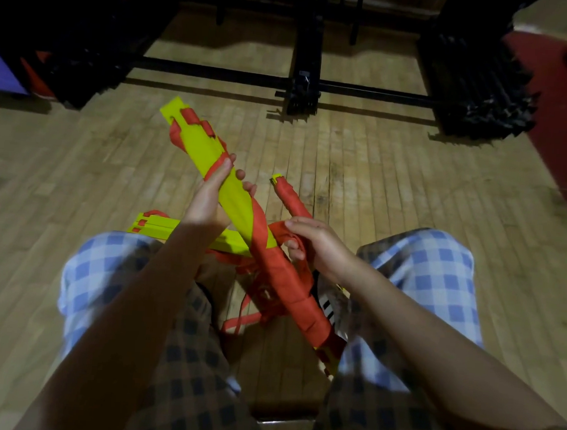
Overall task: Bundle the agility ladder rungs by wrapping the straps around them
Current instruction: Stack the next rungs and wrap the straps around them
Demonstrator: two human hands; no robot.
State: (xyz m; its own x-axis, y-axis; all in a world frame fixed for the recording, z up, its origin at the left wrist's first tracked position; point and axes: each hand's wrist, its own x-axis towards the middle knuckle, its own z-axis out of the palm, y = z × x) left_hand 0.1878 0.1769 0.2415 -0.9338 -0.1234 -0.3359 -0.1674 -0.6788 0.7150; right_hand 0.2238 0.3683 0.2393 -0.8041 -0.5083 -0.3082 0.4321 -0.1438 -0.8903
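Note:
A stack of yellow ladder rungs (200, 142) slants up to the left above my lap, with red strap (258, 219) wound round it in a few turns. My left hand (209, 196) grips this stack at its middle, thumb on top. My right hand (310, 243) pinches a loop of the red strap beside the stack's lower end. A second bundle (288, 275), wrapped almost fully in red strap, lies slanted between my knees. More yellow rungs (160, 228) lie flat under my left wrist. Loose red strap (245, 316) hangs down between my legs.
I sit above a wooden plank floor (394, 189), my knees in checked trousers either side. Black metal frames (305, 82) and dark stacked gear (478, 94) stand at the back. A red mat (566, 134) lies at the right.

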